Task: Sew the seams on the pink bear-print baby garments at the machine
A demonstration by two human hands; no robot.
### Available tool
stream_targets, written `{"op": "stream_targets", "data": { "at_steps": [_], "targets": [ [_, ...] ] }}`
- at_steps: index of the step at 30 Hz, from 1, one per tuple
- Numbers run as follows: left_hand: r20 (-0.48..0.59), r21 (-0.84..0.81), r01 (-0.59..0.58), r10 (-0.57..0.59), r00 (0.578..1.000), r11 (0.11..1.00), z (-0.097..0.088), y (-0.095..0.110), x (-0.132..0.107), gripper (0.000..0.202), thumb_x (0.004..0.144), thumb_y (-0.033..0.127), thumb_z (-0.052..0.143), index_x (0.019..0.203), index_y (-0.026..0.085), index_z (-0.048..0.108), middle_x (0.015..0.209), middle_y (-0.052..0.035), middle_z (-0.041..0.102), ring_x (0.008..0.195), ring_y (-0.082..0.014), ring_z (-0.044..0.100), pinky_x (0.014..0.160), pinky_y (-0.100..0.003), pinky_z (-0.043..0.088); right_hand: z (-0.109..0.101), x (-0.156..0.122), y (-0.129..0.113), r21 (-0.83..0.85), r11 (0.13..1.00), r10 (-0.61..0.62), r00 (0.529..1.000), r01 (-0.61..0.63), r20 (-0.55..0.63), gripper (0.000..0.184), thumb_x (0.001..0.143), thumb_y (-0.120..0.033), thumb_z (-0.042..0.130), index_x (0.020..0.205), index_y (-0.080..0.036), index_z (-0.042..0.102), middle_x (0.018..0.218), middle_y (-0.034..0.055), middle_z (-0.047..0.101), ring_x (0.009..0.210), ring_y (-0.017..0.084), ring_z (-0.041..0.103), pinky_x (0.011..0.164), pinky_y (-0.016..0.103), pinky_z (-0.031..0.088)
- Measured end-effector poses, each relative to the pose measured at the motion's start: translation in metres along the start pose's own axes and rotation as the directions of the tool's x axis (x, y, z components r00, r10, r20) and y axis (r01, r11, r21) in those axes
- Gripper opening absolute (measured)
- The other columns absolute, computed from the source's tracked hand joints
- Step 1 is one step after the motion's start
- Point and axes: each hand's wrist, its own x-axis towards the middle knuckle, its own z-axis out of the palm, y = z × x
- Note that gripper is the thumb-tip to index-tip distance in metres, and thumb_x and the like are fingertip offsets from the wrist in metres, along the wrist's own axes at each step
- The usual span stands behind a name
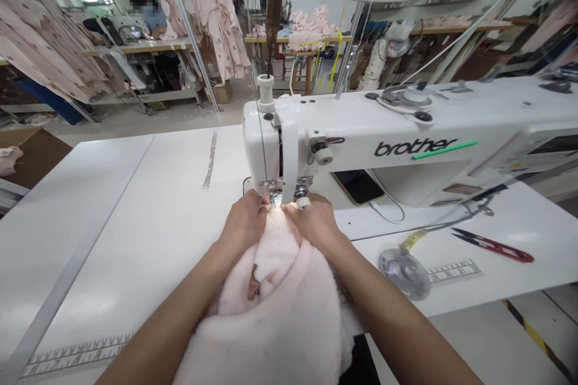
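Note:
A bundle of fluffy pink fabric (280,307) lies between my forearms on the white sewing table (135,222). Its front edge sits under the needle and presser foot (275,198) of a white Brother sewing machine (406,144). My left hand (244,222) presses on the fabric just left of the needle, fingers curled on the cloth. My right hand (313,219) holds the fabric just right of the needle, fingers closed on it. The fingertips of both hands nearly meet at the presser foot.
Red thread snips (497,245) and a round clear lid (404,274) lie on the table to the right. A phone (361,186) rests behind the machine arm. Pink garments (40,42) hang at the back left, where another person (147,9) sits at a bench.

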Motion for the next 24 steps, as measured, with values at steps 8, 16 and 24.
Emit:
{"op": "stream_targets", "data": {
  "at_steps": [8, 16, 24],
  "targets": [
    [-0.031, 0.062, 0.017, -0.016, 0.999, 0.998, 0.004, 0.000, 0.003, 0.016, 0.081, 0.019, 0.042, 0.085, 0.017, 0.057, 0.092, -0.0075, 0.061, 0.085, -0.0224, 0.060, 0.071, -0.029, 0.042, 0.002, 0.001, 0.000, -0.026, 1.000, -0.013, 0.999, 0.013, -0.029, 0.015, 0.082, -0.025, 0.050, 0.073, -0.017, 0.061, 0.065, 0.0010, 0.059, 0.056, 0.014, 0.049, 0.049, 0.024, 0.027],
    [-0.083, 0.069, -0.010, 0.016, 0.996, 0.998, 0.008, -0.004, 0.005, 0.015, 0.082, 0.019, 0.043, 0.087, 0.016, 0.056, 0.092, -0.0078, 0.061, 0.085, -0.0227, 0.060, 0.072, -0.030, 0.043, 0.010, 0.004, 0.002, -0.032, 0.999, -0.031, 0.997, 0.029, -0.071, 0.018, 0.083, -0.028, 0.049, 0.074, -0.017, 0.061, 0.068, 0.0024, 0.061, 0.059, 0.015, 0.051, 0.049, 0.024, 0.028],
    [-0.123, 0.105, -0.029, 0.042, 0.992, 0.994, 0.011, -0.005, 0.008, 0.018, 0.082, 0.020, 0.042, 0.092, 0.017, 0.057, 0.096, -0.0085, 0.060, 0.085, -0.0230, 0.060, 0.071, -0.030, 0.044, 0.015, 0.007, 0.002, -0.046, 0.999, -0.027, 0.995, 0.023, -0.095, 0.016, 0.082, -0.025, 0.051, 0.072, -0.017, 0.059, 0.067, 0.0021, 0.061, 0.056, 0.014, 0.050, 0.047, 0.023, 0.026]
  ]
}}
